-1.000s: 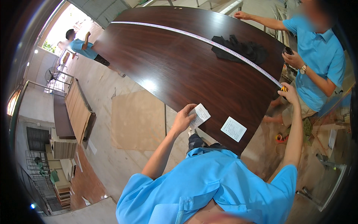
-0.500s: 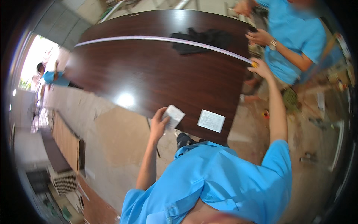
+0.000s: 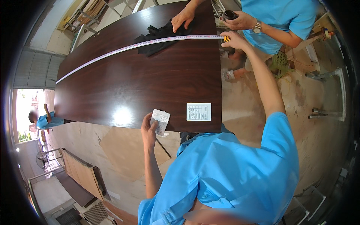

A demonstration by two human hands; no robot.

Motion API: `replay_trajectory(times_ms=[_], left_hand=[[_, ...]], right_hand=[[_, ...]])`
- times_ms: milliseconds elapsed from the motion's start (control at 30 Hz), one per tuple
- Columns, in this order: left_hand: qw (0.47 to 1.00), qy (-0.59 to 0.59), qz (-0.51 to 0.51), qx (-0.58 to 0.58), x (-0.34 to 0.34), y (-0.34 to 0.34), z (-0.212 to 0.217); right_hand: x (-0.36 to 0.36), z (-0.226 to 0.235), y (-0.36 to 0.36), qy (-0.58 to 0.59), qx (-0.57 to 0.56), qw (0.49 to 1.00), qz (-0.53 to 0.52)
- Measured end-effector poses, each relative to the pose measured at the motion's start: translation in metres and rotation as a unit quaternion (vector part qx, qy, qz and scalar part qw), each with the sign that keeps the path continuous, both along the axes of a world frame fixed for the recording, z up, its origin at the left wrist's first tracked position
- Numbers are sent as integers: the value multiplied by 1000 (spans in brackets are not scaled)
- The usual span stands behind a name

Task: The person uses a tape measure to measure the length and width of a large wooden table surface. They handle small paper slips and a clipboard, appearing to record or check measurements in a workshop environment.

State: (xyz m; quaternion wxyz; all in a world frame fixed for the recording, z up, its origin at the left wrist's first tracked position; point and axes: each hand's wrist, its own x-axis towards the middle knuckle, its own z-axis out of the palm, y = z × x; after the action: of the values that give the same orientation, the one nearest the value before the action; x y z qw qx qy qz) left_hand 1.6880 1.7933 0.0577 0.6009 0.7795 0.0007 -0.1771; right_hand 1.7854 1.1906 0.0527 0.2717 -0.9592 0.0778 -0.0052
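Head view: the person leans over a large dark brown wooden panel (image 3: pixel 142 75). The left hand (image 3: pixel 148 129) sits at the panel's near edge, fingers closed around a small white paper pad (image 3: pixel 160 121) that rests partly on the board. Just right of it, a white printed label (image 3: pixel 198 111) lies flat on the panel, apart from the pad. The right hand (image 3: pixel 234 38) reaches to the far right edge of the panel, fingers pinched on the yellow case end of a tape measure (image 3: pixel 138 45), whose blade runs leftward across the far part of the board and over a black cloth (image 3: pixel 159 35). A co-worker's hand (image 3: pixel 182 18) presses flat on that cloth; the co-worker's other hand (image 3: pixel 242 22), wearing a wristwatch, grips a dark object (image 3: pixel 228 15) beyond the panel's right edge. The floor (image 3: pixel 247 97) to the right is bare concrete.
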Motion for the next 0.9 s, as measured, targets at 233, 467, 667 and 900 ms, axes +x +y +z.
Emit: replay_trajectory(times_ms=[233,467,667,900], left_hand=[[1000,16,3,-9,1,1,-2],[1000,13,5,-15,0,3,-4],[1000,13,4,-11,1,4,-6],[1000,17,4,-14,1,3,-4]], right_hand=[[2,-10,-2,-20,-2,1000,-4],[4,-10,-3,-39,-17,999,2],[3,-4,-1,-13,-12,1000,-2],[4,-11,-2,-14,-31,999,-8]])
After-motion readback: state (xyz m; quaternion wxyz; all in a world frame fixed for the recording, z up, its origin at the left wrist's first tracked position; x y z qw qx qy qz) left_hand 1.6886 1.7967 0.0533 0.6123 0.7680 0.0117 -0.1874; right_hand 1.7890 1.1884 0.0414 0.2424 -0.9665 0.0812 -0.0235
